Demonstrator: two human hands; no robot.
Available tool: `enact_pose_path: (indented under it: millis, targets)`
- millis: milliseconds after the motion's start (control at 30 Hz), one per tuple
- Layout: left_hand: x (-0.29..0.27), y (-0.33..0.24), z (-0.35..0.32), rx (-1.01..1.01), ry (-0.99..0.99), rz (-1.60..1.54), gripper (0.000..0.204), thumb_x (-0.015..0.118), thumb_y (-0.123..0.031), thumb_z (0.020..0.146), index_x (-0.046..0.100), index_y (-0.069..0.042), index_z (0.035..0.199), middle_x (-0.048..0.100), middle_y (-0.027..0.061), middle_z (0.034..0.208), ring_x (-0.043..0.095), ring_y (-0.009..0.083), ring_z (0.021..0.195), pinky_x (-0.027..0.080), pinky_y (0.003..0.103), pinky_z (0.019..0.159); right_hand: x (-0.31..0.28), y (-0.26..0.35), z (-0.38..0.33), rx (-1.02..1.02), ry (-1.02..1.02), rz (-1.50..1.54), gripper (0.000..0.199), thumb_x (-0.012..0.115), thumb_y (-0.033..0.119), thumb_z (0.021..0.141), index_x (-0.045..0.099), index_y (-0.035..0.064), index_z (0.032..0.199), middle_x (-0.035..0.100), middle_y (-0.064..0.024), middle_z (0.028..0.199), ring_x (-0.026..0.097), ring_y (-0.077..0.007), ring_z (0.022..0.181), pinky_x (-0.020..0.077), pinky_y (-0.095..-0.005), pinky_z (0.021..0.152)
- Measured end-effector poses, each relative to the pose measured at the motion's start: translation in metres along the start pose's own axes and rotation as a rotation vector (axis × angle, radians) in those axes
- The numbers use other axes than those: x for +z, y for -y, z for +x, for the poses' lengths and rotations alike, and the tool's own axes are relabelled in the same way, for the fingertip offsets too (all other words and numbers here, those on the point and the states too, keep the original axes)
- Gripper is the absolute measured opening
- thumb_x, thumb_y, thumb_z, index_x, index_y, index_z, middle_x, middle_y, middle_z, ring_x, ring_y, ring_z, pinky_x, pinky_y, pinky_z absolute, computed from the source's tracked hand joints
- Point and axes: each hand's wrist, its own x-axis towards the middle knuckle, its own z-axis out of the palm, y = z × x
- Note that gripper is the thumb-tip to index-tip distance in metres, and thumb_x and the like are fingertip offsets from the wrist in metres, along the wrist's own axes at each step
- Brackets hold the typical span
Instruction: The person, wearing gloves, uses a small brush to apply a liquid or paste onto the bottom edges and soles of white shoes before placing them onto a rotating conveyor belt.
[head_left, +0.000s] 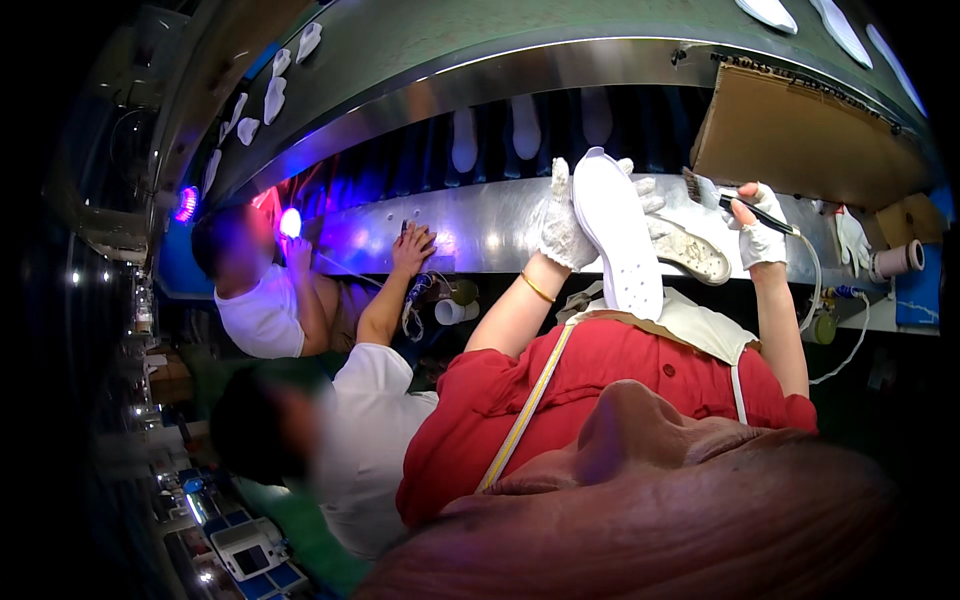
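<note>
Nearest, the wearer's head (650, 500) fills five o'clock, while at two the left grip (566, 228) curls round a white sole (618, 235) and the right grip (766, 243) closes round a brush (738, 204) at the sole's three o'clock, so brushing seems in hand, probably calling for bristles (691, 184) against the sole.

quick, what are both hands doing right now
Left hand: closed around the edge of a white shoe sole.
Right hand: closed, holding a black-handled brush.
</note>
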Motion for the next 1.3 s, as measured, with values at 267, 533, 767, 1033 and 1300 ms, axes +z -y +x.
enact_pose_path:
  millis: [267,533,767,1033,1300]
  targets:
    - [-0.004,0.032,0.031,0.397,-0.12,0.196,0.07,0.025,-0.068,0.084,0.047,-0.009,0.113,0.054,0.0111,0.104,0.054,0.0245,0.096,0.044,0.036,0.089,0.076,0.017,0.019,-0.068,0.162,-0.177,0.015,0.068,0.007,0.075,0.055,0.0042,0.084,0.058,-0.0025,0.075,0.055,-0.0084,0.068,0.0453,-0.0223,0.06]
    - [-0.001,0.049,0.038,0.449,-0.214,0.231,0.069,0.031,-0.068,0.083,0.046,-0.011,0.118,0.052,0.0094,0.109,0.05,0.0228,0.1,0.041,0.034,0.091,0.102,0.02,0.011,-0.258,0.094,-0.594,0.019,0.067,0.01,0.075,0.056,0.0028,0.088,0.061,-0.0053,0.078,0.059,-0.0112,0.071,0.0479,-0.0237,0.065]
    - [-0.005,0.036,0.026,0.361,-0.243,0.156,0.073,0.037,-0.07,0.079,0.048,-0.008,0.117,0.054,0.0116,0.109,0.052,0.0257,0.099,0.043,0.037,0.09,0.091,0.013,0.003,-0.157,0.143,-0.408,0.024,0.065,0.003,0.075,0.052,0.0035,0.095,0.058,-0.0067,0.086,0.056,-0.0098,0.074,0.0466,-0.0227,0.065]
    - [-0.001,0.023,0.021,0.251,-0.226,0.159,0.08,0.04,-0.072,0.076,0.049,-0.004,0.116,0.057,0.0127,0.105,0.056,0.0265,0.095,0.046,0.039,0.087,0.083,-0.002,-0.014,-0.07,0.296,-0.316,0.016,0.065,0.005,0.074,0.057,0.0033,0.087,0.058,-0.0047,0.075,0.055,-0.0115,0.064,0.0462,-0.025,0.061]
    - [-0.022,0.007,0.012,0.08,-0.17,0.125,0.082,0.032,-0.072,0.079,0.045,-0.003,0.123,0.055,0.0177,0.115,0.055,0.0302,0.102,0.044,0.042,0.091,0.083,-0.004,-0.038,0.209,0.341,-0.322,0.017,0.068,0.01,0.076,0.058,0.005,0.088,0.058,-0.0018,0.076,0.055,-0.0087,0.066,0.0447,-0.0217,0.061]
